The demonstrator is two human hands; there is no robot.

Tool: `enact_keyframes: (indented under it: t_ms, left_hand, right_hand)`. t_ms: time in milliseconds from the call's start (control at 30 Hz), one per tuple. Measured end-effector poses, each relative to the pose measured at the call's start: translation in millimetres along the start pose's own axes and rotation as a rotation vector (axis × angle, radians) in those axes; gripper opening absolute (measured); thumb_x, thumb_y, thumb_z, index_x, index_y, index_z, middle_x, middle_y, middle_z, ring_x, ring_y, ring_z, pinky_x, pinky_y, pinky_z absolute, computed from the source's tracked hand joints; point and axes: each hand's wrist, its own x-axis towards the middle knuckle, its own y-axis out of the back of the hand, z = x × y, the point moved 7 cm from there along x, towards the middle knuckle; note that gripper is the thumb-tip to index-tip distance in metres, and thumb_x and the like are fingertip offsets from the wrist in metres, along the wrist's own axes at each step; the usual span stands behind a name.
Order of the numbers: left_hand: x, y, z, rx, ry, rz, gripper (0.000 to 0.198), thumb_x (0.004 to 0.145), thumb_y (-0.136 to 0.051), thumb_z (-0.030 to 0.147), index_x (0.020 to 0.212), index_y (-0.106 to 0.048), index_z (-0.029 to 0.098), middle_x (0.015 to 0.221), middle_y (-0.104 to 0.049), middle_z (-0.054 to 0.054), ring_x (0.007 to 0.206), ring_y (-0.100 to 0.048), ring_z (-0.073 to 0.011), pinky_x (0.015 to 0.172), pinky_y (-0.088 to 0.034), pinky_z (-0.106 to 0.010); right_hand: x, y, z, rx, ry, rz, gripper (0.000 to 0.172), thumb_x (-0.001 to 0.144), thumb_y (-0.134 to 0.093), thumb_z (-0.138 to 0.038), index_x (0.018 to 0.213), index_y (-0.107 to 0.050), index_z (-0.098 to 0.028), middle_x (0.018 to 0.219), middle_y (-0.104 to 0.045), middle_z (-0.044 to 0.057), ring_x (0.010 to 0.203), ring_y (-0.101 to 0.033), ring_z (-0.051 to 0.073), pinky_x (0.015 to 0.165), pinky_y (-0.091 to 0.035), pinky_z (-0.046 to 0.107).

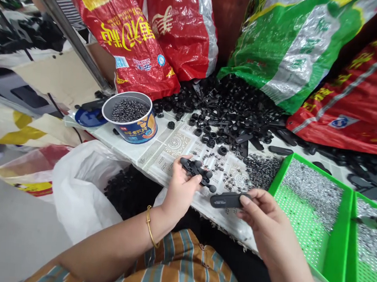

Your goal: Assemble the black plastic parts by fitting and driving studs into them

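Observation:
My left hand (184,180) is closed round a black plastic part with several round knobs (197,171). Whether it is one piece or several, I cannot tell. Just to the right, my right hand (262,208) pinches one end of a flat black oblong plastic piece (226,200), which bears faint lettering on its upper face. The two pieces are close together but apart, above the near edge of the table (156,156). Beyond them lie small dark metal bits (263,170) and black round plastic parts (211,138).
A round tub (135,132) of small dark pieces stands at left. Green perforated trays (313,227) with shiny metal bits are at right. Red sacks (142,50) and a green sack (284,49) line the back. A white bag (81,186) hangs below the table's left edge.

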Motion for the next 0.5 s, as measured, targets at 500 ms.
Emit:
enact_keyframes:
  t_ms: [500]
  left_hand:
    - [-6,-0.3,-1,-0.200,0.009,0.020,0.031,0.077,-0.056,0.015,0.099,-0.039,0.029,0.108,-0.054,0.001,0.099,-0.058,-0.0178,0.082,-0.048,-0.037]
  right_hand:
    - [-6,-44,23,0.026,0.066,0.095,0.029,0.061,-0.071,-0.039,0.071,-0.053,-0.019,0.059,-0.047,-0.006,0.057,-0.039,0.008,0.056,-0.034,0.021]
